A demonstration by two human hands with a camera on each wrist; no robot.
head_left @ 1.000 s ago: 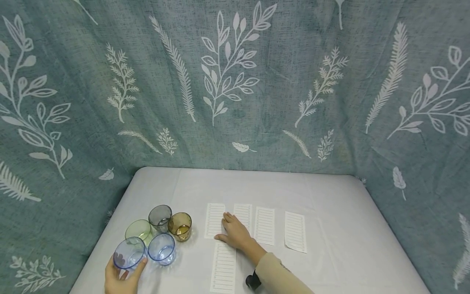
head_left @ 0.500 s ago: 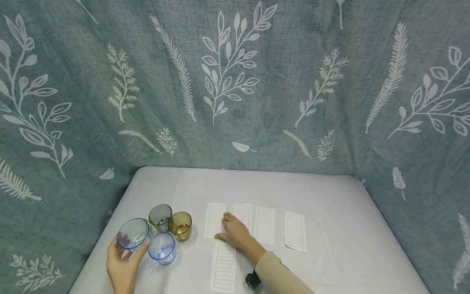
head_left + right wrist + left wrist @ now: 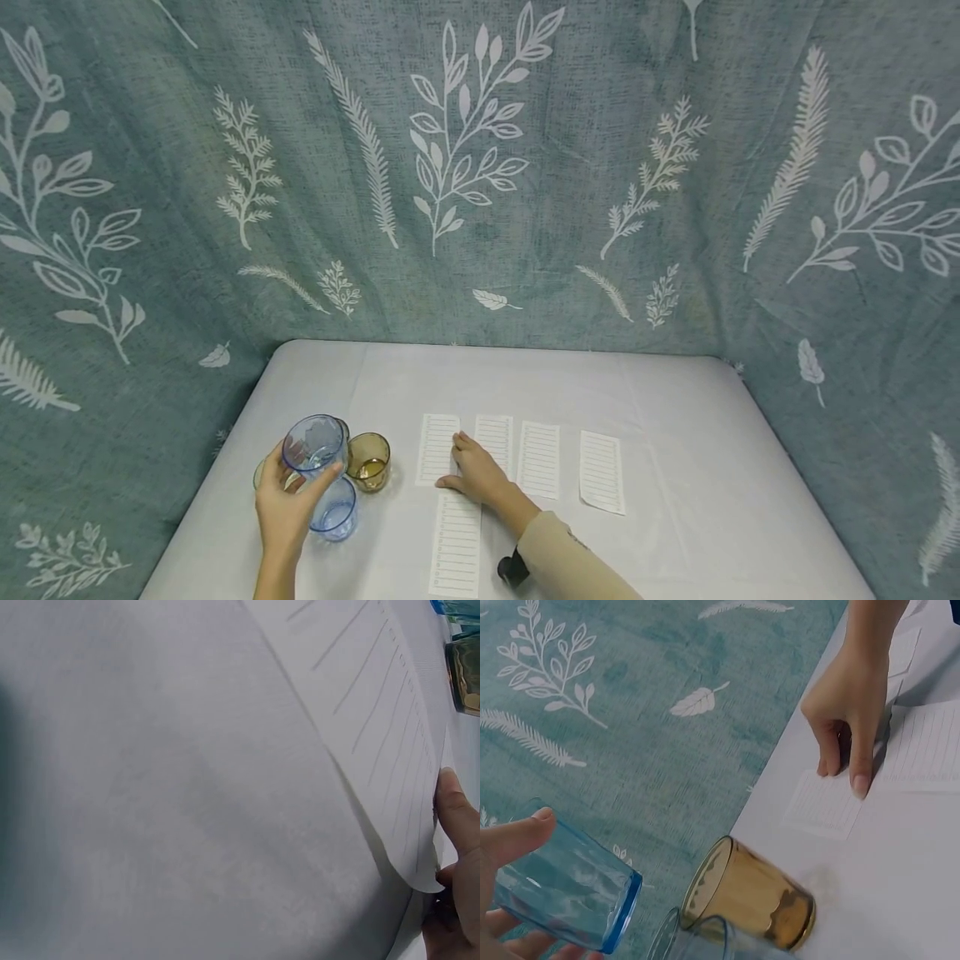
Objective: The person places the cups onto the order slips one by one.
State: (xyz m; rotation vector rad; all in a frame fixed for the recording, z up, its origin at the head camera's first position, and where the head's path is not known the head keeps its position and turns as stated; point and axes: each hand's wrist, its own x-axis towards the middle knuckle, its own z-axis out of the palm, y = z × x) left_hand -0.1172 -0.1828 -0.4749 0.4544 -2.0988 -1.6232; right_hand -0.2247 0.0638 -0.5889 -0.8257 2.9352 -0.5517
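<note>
My left hand (image 3: 285,504) grips a clear blue glass (image 3: 315,446) round its side, raised above the group of tumblers at the left. In the left wrist view that blue glass (image 3: 566,881) lies tilted between thumb and fingers. Below it stands a second blue glass (image 3: 334,512), with an amber glass (image 3: 369,461) just behind to the right. A green glass (image 3: 258,475) is mostly covered by the hand, a grey one by the held glass. My right hand (image 3: 480,473) rests its fingertips and thumb at the right edge of a lined paper slip (image 3: 435,450).
A longer lined slip (image 3: 455,546) reaches toward the front, its far end by the right thumb. To the right lie more slips: one (image 3: 495,437) partly under the right hand, another (image 3: 539,460), and a farther one (image 3: 602,472). A patterned curtain (image 3: 480,208) rises behind the white table (image 3: 675,400).
My left hand has carried the blue glass up, away from me and to the right, from the front left of the group to over the grey glass. The right hand has stayed still.
</note>
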